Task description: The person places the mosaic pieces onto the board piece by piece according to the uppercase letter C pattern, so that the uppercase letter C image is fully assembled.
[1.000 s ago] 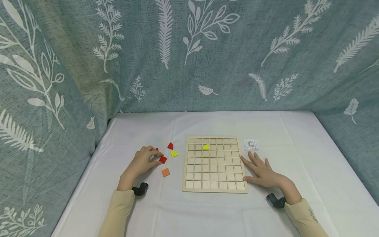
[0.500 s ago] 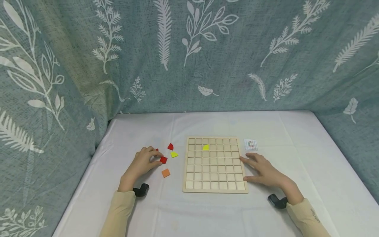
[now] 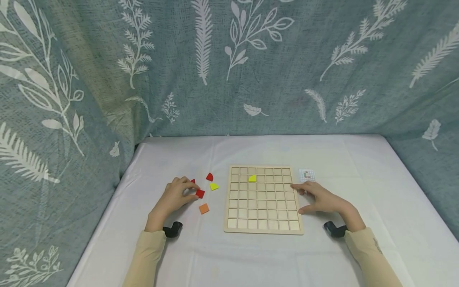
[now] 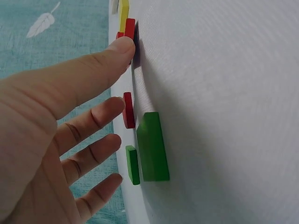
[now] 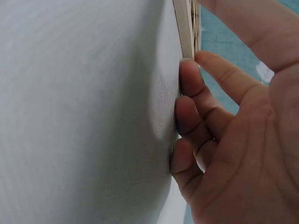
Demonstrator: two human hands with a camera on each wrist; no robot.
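Left hand (image 3: 174,195) pinches a red square (image 3: 200,194); orange square (image 3: 204,208) near. Right hand (image 3: 324,198) grips nothing, thumb and forefinger spread along the right edge of the board (image 3: 263,232).

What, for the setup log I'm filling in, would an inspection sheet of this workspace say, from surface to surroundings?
Surface: white cloth, lightly creased.
Job's things: gridded wooden board bearing one yellow piece; to its left, red square, orange square and loose yellow piece, among others; two green pieces show in the left wrist view; printed card right of the board.
Clutter: nothing seen.
Hands: left hand pinches the red square; right hand touches the board's right edge.
Cables: nothing seen.
Surroundings: blue-green leaf-patterned curtain.
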